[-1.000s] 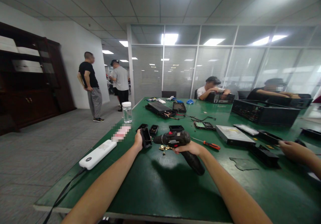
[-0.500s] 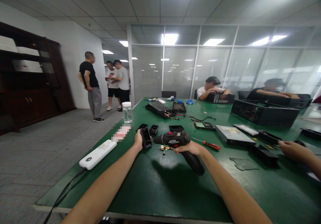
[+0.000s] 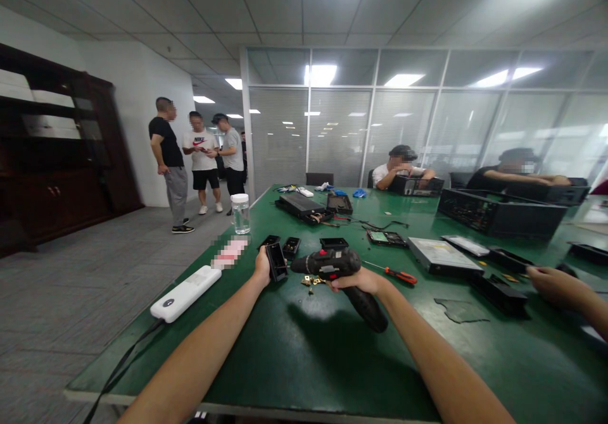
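Note:
My left hand (image 3: 261, 266) is closed around a small black rectangular part (image 3: 276, 261), holding it upright on the green table (image 3: 304, 361). My right hand (image 3: 361, 280) grips a black cordless electric screwdriver (image 3: 339, 272), whose tip points left toward the black part. Small brass-coloured bits (image 3: 311, 280) lie on the table just under the tool's nose. A red-handled screwdriver (image 3: 398, 274) lies to the right of my right hand.
A white power bank (image 3: 185, 293) with a cable lies at the left edge, a clear jar (image 3: 240, 212) behind it. Black parts, a disc drive (image 3: 441, 257) and computer cases (image 3: 501, 216) cover the far table. A co-worker's hand (image 3: 551, 283) rests at right. People sit opposite; three stand at left.
My hands and the tool have stayed put. Among the group standing at the left, a person in a white shirt has stepped into view between the other two.

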A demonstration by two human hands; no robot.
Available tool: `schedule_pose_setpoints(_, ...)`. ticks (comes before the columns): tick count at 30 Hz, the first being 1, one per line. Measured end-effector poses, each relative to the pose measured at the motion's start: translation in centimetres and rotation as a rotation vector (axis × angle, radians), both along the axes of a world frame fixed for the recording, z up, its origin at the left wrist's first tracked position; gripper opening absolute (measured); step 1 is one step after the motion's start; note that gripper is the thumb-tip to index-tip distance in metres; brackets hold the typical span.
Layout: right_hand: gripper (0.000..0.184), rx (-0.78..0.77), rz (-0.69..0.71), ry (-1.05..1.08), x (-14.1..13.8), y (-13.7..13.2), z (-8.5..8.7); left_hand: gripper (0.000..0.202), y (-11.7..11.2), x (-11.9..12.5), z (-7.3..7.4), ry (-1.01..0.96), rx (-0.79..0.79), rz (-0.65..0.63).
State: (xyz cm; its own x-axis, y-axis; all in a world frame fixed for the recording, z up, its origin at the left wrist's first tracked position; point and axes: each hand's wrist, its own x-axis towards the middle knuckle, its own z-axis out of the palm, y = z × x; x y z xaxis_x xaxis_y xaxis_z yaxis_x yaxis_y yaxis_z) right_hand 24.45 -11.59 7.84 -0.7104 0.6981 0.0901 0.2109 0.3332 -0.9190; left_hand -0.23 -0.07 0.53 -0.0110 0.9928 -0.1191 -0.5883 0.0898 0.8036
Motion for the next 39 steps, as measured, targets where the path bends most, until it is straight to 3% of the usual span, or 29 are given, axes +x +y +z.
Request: schedule_pose_setpoints(39, 0.024, 0.018, 0.017, -0.007, -0.02, -0.06, 0.09, 0.040, 0.26, -0.09, -0.31, 0.014, 0.045, -0.025)
